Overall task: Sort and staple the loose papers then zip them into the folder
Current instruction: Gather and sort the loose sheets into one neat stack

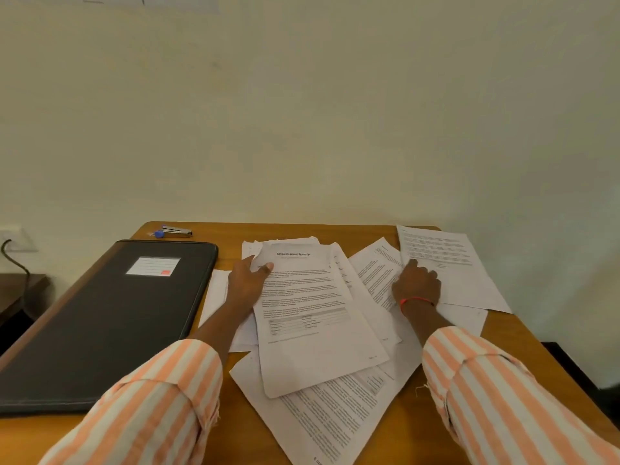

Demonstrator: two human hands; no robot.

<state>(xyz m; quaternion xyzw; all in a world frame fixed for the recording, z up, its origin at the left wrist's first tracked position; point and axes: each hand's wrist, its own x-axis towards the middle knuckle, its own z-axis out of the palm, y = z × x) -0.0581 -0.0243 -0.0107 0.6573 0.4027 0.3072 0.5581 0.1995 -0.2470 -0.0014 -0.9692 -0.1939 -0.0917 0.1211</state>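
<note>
A plain cream wall rises behind a wooden worktop (352,231). Well to the left of the left hand (246,283) lies the black folder (110,317), closed and flat, with a white label on its cover. The stapler (174,231) rests beyond the folder's far edge, out of reach of either hand as they now lie.

The left hand holds the far-left corner of the top sheet (312,330), a printed transcript, with the thumb on top and the fingers beneath. Under and around it the loose papers (335,414) spread in a crooked fan between the two hands and towards the person.

The right hand (417,283) has curled fingers on the near edge of the far-right sheet (443,260); whether they pinch it or only press, I cannot tell.

This looks like the sorting step, with nothing stapled. The next move probably calls for gathering the sheets into squared sets before reaching left for the stapler.
</note>
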